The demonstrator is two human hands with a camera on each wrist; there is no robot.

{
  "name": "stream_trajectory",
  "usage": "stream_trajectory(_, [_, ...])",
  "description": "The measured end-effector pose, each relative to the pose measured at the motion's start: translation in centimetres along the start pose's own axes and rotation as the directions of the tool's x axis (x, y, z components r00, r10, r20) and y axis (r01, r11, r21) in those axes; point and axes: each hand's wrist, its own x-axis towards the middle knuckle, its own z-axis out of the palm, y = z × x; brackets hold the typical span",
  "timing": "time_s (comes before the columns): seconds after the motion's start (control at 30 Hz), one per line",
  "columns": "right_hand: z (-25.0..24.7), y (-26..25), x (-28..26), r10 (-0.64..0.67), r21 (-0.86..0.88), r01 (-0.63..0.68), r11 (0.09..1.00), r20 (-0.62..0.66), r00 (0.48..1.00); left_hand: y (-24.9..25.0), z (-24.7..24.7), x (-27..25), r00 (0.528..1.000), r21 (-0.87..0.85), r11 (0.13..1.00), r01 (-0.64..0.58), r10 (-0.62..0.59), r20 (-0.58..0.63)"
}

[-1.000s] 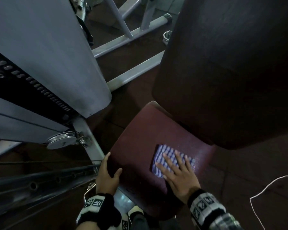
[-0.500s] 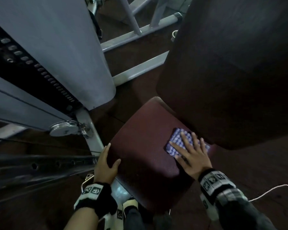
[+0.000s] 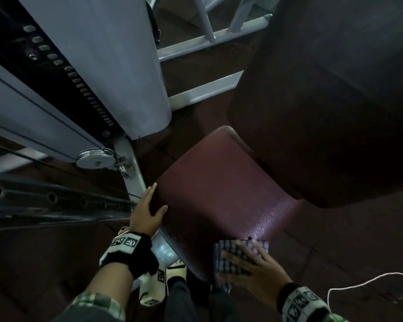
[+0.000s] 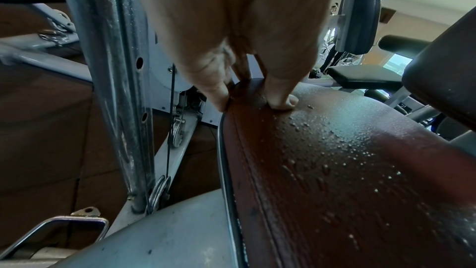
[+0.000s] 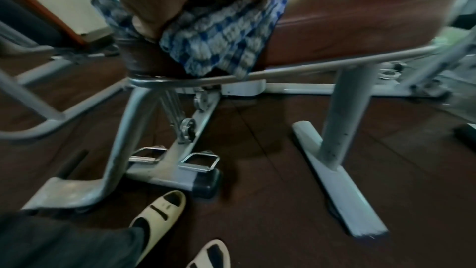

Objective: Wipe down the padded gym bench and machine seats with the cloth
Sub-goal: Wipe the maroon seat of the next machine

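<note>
The maroon padded seat (image 3: pixel 219 189) sits in the middle of the head view, wet with droplets (image 4: pixel 347 170). Its dark backrest (image 3: pixel 323 112) rises at the upper right. My left hand (image 3: pixel 149 210) holds the seat's left edge, thumb on top and fingers down the side (image 4: pixel 219 97). My right hand (image 3: pixel 244 254) lies with spread fingers on the blue-and-white checked cloth (image 3: pixel 228 246), pressing it at the seat's near right corner. In the right wrist view the cloth (image 5: pixel 219 34) hangs over the seat's edge (image 5: pixel 347 24).
A grey weight-stack column (image 3: pixel 102 66), a pulley (image 3: pixel 96 158) and a perforated bar (image 3: pixel 51 198) stand close on the left. Grey frame tubes (image 3: pixel 205 89) cross the dark floor. A white cable (image 3: pixel 358 284) lies at the right. My slippered feet (image 5: pixel 159 211) stand by the machine's base.
My right hand slid the cloth from the back of the seat, beside the backrest, to its near right corner. My left hand stayed on the left edge.
</note>
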Motion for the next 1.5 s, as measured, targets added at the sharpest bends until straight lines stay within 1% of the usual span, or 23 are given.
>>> stream_trajectory(0.07, [0.2,2.3,-1.0,0.105,0.078,-0.103,0.992,-0.021,0.994,0.4,0.0,-0.2,1.0,0.018,1.0,0.014,-0.014,-0.005])
stream_trajectory(0.17, [-0.6,4.5,-0.9,0.302,0.181,-0.28,0.943,-0.105,0.948,0.7,0.0,-0.3,1.0,0.022,1.0,0.015,-0.015,-0.007])
stream_trajectory(0.3, [-2.8,4.1,2.8,0.432,0.228,-0.399,0.888,-0.119,0.894,0.7,0.1,-0.2,1.0,0.016,1.0,0.019,-0.019,-0.005])
stream_trajectory(0.37, [-3.2,2.7,4.7,0.403,0.208,-0.37,0.905,-0.143,0.904,0.7,0.1,-0.2,1.0,0.016,1.0,0.022,-0.022,0.0])
stream_trajectory(0.43, [-2.8,0.7,5.2,0.28,0.139,-0.259,0.956,-0.168,0.945,0.9,0.0,-0.2,1.0,0.016,1.0,0.024,-0.024,0.004])
stream_trajectory(0.53, [-2.0,-1.0,3.1,0.082,0.058,-0.078,0.995,-0.089,0.993,1.2,-0.1,-0.4,0.999,0.032,0.999,0.039,-0.039,0.016])
stream_trajectory(0.6, [-1.2,-0.5,1.2,0.025,0.031,-0.024,0.999,-0.047,0.999,1.2,-0.2,-0.5,0.999,0.033,0.999,0.034,-0.034,0.014])
stream_trajectory(0.67, [-0.5,1.1,-0.5,0.061,0.046,-0.059,0.997,-0.051,0.997,1.3,-0.1,-0.5,0.999,0.025,0.999,0.035,-0.035,0.006])
stream_trajectory(0.77, [-0.1,4.3,-1.3,0.241,0.142,-0.223,0.964,-0.12,0.963,1.3,-0.1,-0.5,0.999,0.018,0.999,0.047,-0.047,0.005])
stream_trajectory(0.83, [-1.0,5.4,-0.1,0.359,0.229,-0.329,0.916,-0.1,0.928,1.2,-0.1,-0.5,0.999,0.01,0.999,0.046,-0.046,0.004])
stream_trajectory(0.9, [-2.2,5.2,2.2,0.426,0.283,-0.388,0.877,-0.086,0.901,1.2,-0.1,-0.5,0.999,0.003,0.999,0.045,-0.045,0.006])
stream_trajectory(0.97, [-3.2,3.8,4.7,0.415,0.305,-0.373,0.876,-0.086,0.906,1.1,0.0,-0.5,0.999,0.004,0.999,0.042,-0.042,0.011])
stream_trajectory(1.03, [-3.8,1.9,6.3,0.327,0.296,-0.288,0.911,-0.091,0.941,1.2,0.5,-0.5,0.999,0.049,0.998,0.041,-0.042,0.011])
stream_trajectory(1.1, [-4.1,0.7,6.8,0.265,0.316,-0.229,0.921,-0.077,0.961,1.9,1.3,-1.3,0.998,0.163,0.985,0.061,-0.058,-0.027])
stream_trajectory(1.13, [-4.3,0.7,6.7,0.27,0.348,-0.225,0.91,-0.088,0.959,2.5,1.8,-2.2,0.996,0.253,0.966,0.057,-0.039,-0.075])
stream_trajectory(1.17, [-4.4,1.0,6.5,0.299,0.39,-0.233,0.891,-0.119,0.947,3.3,2.5,-3.3,0.993,0.338,0.941,0.026,0.015,-0.118])
stream_trajectory(1.2, [-4.5,1.6,6.1,0.347,0.431,-0.253,0.866,-0.154,0.925,4.4,3.3,-4.7,0.99,0.39,0.92,-0.03,0.081,-0.116])
stream_trajectory(1.27, [-4.6,3.4,5.2,0.475,0.483,-0.345,0.805,-0.175,0.863,6.4,5.5,-7.6,0.976,0.41,0.894,-0.181,0.215,-0.038])
stream_trajectory(1.3, [-4.5,4.5,4.8,0.548,0.499,-0.415,0.761,-0.153,0.822,7.2,6.8,-8.9,0.964,0.416,0.876,-0.246,0.264,0.013])
stream_trajectory(1.33, [-4.5,5.6,4.3,0.62,0.508,-0.488,0.71,-0.123,0.775,7.9,7.9,-9.8,0.957,0.43,0.857,-0.284,0.283,0.069])
stream_trajectory(1.4, [-4.3,7.6,3.7,0.719,0.508,-0.61,0.608,-0.026,0.695,8.7,9.8,-10.7,0.959,0.479,0.831,-0.283,0.248,0.136])
stream_trajectory(1.43, [-4.1,8.4,3.6,0.734,0.503,-0.645,0.576,0.031,0.679,9.1,10.4,-10.6,0.965,0.499,0.826,-0.262,0.221,0.141])
stream_trajectory(1.5, [-4.0,9.5,3.6,0.711,0.495,-0.677,0.545,0.155,0.686,9.7,11.0,-10.0,0.97,0.529,0.813,-0.244,0.197,0.145])
